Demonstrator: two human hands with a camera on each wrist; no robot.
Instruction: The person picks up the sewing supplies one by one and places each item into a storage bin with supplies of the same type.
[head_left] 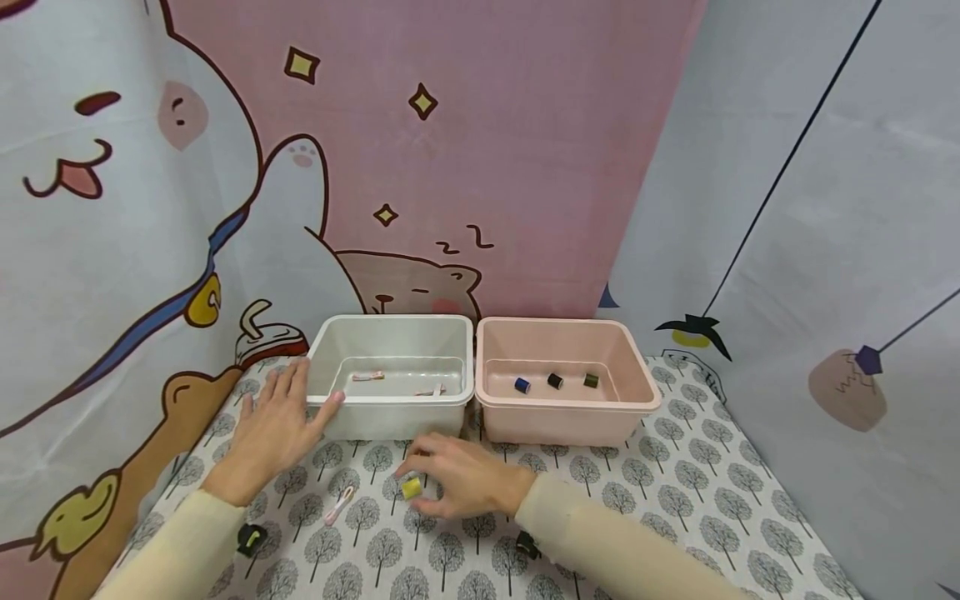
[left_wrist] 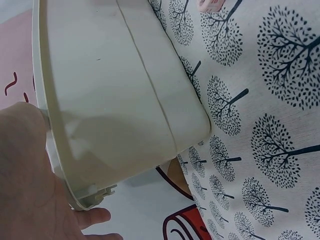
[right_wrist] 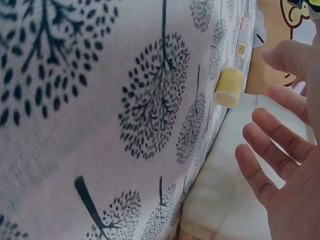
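My left hand [head_left: 273, 425] is at the left end of a white plastic bin [head_left: 397, 421], thumb by its front rim and fingers extended. In the left wrist view the bin's wall [left_wrist: 110, 90] fills much of the picture, with the hand right at its rim. A small yellow thread spool [head_left: 412, 487] lies on the tree-print cloth [head_left: 446, 554]. Around it, my right hand [head_left: 468, 477] reaches with spread fingers. The right wrist view has the spool [right_wrist: 229, 87] just beyond the fingertips, with a gap between. Left of it lies a small pink-and-white strip [head_left: 340, 506].
Two similar pink-and-white pieces [head_left: 368, 377] lie inside the white bin. Beside it stands a pink bin [head_left: 566, 425] holding blue [head_left: 522, 385], black [head_left: 555, 381] and dark green [head_left: 591, 381] spools. A cartoon-printed curtain [head_left: 480, 158] hangs behind both bins.
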